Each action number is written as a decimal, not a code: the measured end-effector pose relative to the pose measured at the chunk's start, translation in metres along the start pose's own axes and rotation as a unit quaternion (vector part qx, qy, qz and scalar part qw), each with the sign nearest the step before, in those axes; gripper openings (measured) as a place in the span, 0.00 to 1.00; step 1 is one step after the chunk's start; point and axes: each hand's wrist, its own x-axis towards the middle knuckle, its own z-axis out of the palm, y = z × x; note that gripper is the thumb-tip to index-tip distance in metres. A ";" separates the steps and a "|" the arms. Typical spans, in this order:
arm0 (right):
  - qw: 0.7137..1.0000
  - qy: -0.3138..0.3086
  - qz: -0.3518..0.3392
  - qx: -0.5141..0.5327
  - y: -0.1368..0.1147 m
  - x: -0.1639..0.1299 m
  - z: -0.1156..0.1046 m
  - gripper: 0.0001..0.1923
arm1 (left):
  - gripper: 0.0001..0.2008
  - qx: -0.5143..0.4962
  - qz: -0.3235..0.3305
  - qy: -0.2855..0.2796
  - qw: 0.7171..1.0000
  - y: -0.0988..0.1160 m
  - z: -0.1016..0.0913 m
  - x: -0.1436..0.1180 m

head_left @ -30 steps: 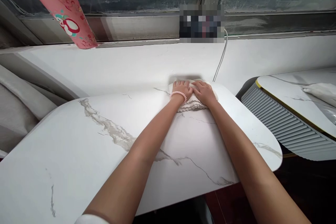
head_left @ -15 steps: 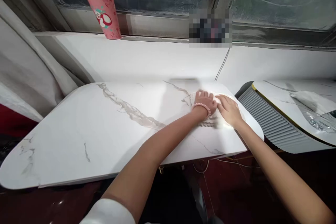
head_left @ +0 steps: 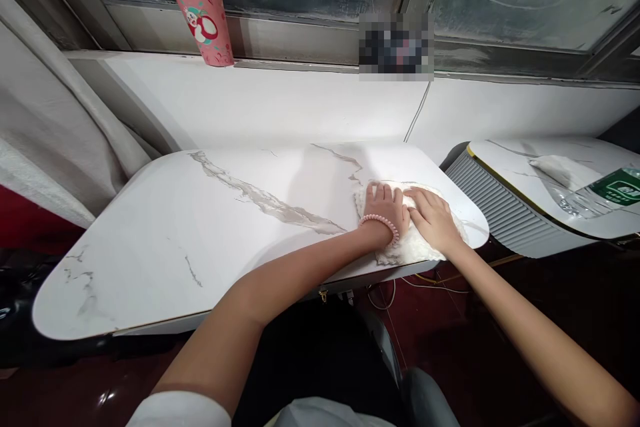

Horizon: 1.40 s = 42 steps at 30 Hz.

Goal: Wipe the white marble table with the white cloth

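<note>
A white cloth (head_left: pixel 411 248) lies spread over the right end of the white marble-patterned table (head_left: pixel 150 233), its near edge at the table's front edge. My left hand (head_left: pixel 384 208), with a pink beaded bracelet (head_left: pixel 384 219) at the wrist, presses flat on the cloth's left part, fingers extended. Beside it, my right hand (head_left: pixel 434 217) lies flat on the right part, fingers stretched out. The two hands are close together, thumbs near each other. The cloth under the palms is hidden.
A pink paper cup (head_left: pixel 203 20) with a red straw stands on the window ledge, near a blurred-out object (head_left: pixel 397 47). On the right, a second marbled table (head_left: pixel 505 167) carries a plastic bottle (head_left: pixel 610 190) and a white cloth or tissue (head_left: pixel 560 170). A curtain (head_left: pixel 45 107) hangs left.
Both hands and the cloth have moved toward the table's front edge, and the left fingers look straighter. The view has shifted, so more of the bottle on the right shows.
</note>
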 end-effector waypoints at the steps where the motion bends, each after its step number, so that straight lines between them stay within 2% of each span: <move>1: 1.000 0.001 0.003 0.003 -0.002 0.004 0.002 0.21 | 0.26 0.000 0.006 0.000 1.000 -0.005 -0.001 0.004; 6: 0.999 0.023 0.022 0.008 -0.012 0.043 0.020 0.19 | 0.24 -0.022 0.029 -0.015 0.999 -0.043 -0.005 0.039; 17: 0.999 0.024 0.001 0.047 -0.044 0.171 0.080 0.18 | 0.24 -0.047 -0.092 0.012 0.995 -0.145 -0.010 0.106; 23: 0.998 0.013 -0.022 0.061 -0.054 0.215 0.096 0.18 | 0.23 -0.041 -0.132 0.041 0.990 -0.180 -0.006 0.129; 27: 0.998 0.007 -0.017 0.064 -0.057 0.226 0.099 0.18 | 0.22 -0.028 -0.143 0.045 0.988 -0.187 -0.005 0.136; 32: 0.997 0.001 -0.028 0.068 -0.058 0.221 0.097 0.19 | 0.23 -0.015 -0.141 0.047 0.989 -0.181 -0.006 0.129; 37: 0.996 0.010 -0.059 0.069 -0.064 0.199 0.091 0.19 | 0.24 -0.004 -0.152 0.043 0.987 -0.170 -0.011 0.104; 42: 0.996 0.009 -0.068 0.059 -0.075 0.162 0.080 0.20 | 0.25 0.010 -0.148 0.025 0.989 -0.154 -0.018 0.068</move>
